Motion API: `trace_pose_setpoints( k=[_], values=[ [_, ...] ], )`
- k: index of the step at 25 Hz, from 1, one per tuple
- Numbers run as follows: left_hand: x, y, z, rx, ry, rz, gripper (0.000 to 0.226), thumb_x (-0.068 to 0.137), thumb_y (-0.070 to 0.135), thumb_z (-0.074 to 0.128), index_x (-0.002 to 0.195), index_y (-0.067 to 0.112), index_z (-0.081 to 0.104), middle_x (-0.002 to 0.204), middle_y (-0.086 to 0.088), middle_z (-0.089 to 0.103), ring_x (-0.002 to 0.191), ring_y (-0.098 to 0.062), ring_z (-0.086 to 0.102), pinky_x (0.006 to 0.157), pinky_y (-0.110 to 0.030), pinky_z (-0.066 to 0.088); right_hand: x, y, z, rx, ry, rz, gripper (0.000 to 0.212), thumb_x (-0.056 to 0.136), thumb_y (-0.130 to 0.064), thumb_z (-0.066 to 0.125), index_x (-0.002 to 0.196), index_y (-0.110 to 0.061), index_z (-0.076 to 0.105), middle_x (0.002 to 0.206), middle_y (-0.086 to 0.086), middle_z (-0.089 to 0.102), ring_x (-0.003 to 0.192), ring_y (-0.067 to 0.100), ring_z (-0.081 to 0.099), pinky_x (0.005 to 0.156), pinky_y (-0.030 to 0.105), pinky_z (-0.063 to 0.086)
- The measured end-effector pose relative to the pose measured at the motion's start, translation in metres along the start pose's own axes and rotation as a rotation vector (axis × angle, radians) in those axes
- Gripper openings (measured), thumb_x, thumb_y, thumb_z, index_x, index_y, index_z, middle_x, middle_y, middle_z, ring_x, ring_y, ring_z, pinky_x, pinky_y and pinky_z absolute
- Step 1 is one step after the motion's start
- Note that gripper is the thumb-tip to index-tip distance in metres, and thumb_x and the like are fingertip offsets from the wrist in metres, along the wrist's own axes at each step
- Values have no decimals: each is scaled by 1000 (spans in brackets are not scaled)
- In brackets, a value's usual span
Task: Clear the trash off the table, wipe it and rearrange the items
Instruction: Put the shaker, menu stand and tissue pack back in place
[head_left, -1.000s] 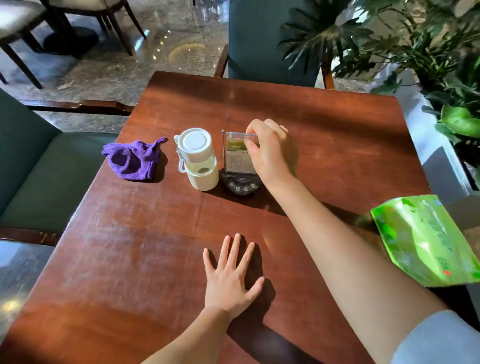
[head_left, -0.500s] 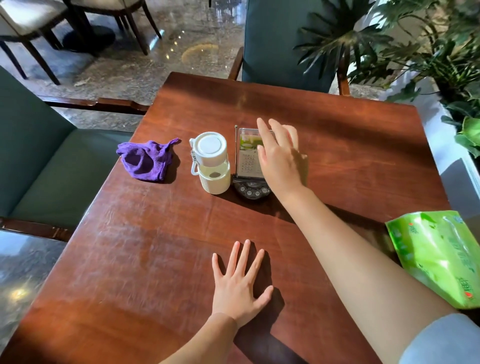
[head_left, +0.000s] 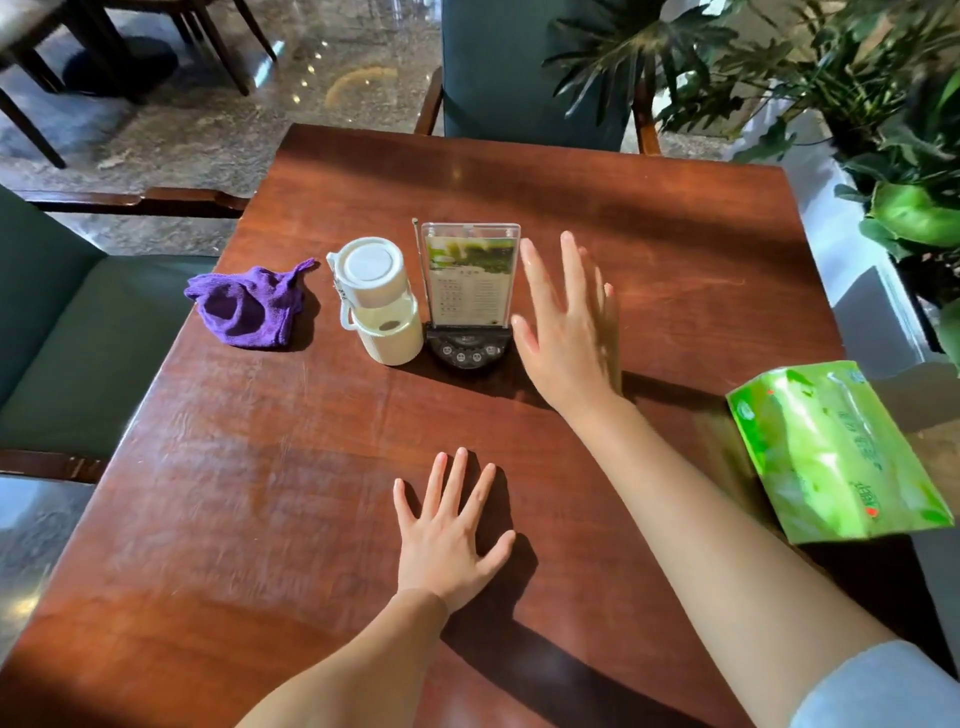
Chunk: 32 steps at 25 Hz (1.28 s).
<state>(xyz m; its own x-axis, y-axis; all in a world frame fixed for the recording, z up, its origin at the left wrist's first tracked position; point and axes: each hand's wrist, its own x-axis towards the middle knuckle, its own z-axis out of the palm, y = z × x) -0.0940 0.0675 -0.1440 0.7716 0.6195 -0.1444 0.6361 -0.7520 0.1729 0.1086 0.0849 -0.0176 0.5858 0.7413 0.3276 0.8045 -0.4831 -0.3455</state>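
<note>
On the brown wooden table (head_left: 649, 249) an upright clear menu stand (head_left: 470, 278) sits on a black button base, mid-table. A white lidded bottle (head_left: 378, 299) stands just left of it, and a crumpled purple cloth (head_left: 249, 306) lies further left. A green tissue pack (head_left: 826, 452) overhangs the table's right edge. My right hand (head_left: 566, 327) hovers with straight fingers just right of the stand, holding nothing. My left hand (head_left: 449, 535) lies flat on the table, fingers spread, nearer to me.
A green-cushioned bench (head_left: 78, 343) with wooden arms runs along the left side. A dark green chair (head_left: 524, 67) stands at the far edge. Leafy plants (head_left: 852, 104) in a white planter crowd the right side. Chair legs stand on the stone floor at far left.
My right hand has let go of the menu stand and drawn back to its right with fingers straightened. The view shifted slightly. My left hand stayed flat on the table.
</note>
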Motion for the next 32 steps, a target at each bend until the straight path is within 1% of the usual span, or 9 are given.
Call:
trace_pose_setpoints(
  k=[3,5,11,15,18,21,24,27,32],
  values=[
    [0,0,1,3,-1,1,73,83,71,27,148,40,12,159,1,7,146,-22,-2,109,-61,-6,-50,58,-17,-47,78,126,68,81,-16,66,140,-20,35,149,22,25,135,45,23,109,56,23],
    [0,-1,2,8,-6,0,74,83,71,27,148,41,9,159,2,4,145,-20,-5,110,-62,-5,-78,102,-35,-138,80,232,74,74,-18,71,139,-20,36,149,23,25,136,43,19,108,58,23],
    [-1,-1,5,39,15,9,73,83,71,25,148,41,11,159,0,7,146,-21,-1,110,-62,1,-120,193,-83,-451,-182,649,93,72,-44,72,144,-33,13,156,13,-3,141,35,-10,101,73,0],
    [-1,0,7,53,29,12,73,82,71,21,148,40,13,159,0,9,146,-22,4,110,-62,1,-134,220,-74,-277,-282,837,96,77,-35,71,145,-34,3,155,18,-6,139,42,-9,106,68,6],
    [0,1,7,56,33,11,74,82,72,21,148,40,13,159,0,8,145,-22,3,110,-62,0,-130,220,-68,-180,-280,811,89,82,-26,68,146,-31,6,155,18,0,140,41,-2,112,52,9],
    [-1,1,7,57,32,13,74,82,71,22,148,39,13,159,-1,10,145,-22,4,110,-62,0,-117,197,-57,-165,-291,560,88,79,-21,70,145,-31,13,154,17,8,140,40,6,113,49,7],
    [-1,1,7,60,22,12,74,82,72,21,148,40,10,159,0,8,146,-22,2,110,-62,0,-104,163,-41,-212,-347,263,93,78,-17,70,144,-37,8,156,6,10,142,34,5,110,60,5],
    [-1,1,5,47,20,17,73,83,71,24,148,40,11,159,0,9,146,-23,2,110,-63,1,-87,141,-32,-237,-388,279,99,80,-13,65,142,-45,-5,157,-6,-2,142,29,-10,100,74,-1],
    [-1,1,5,29,14,13,73,83,71,25,148,41,9,159,0,7,146,-23,0,111,-64,1,-62,127,-18,-251,-462,295,94,77,-43,69,143,-44,3,157,-3,-8,141,33,-12,99,76,6]
  ],
)
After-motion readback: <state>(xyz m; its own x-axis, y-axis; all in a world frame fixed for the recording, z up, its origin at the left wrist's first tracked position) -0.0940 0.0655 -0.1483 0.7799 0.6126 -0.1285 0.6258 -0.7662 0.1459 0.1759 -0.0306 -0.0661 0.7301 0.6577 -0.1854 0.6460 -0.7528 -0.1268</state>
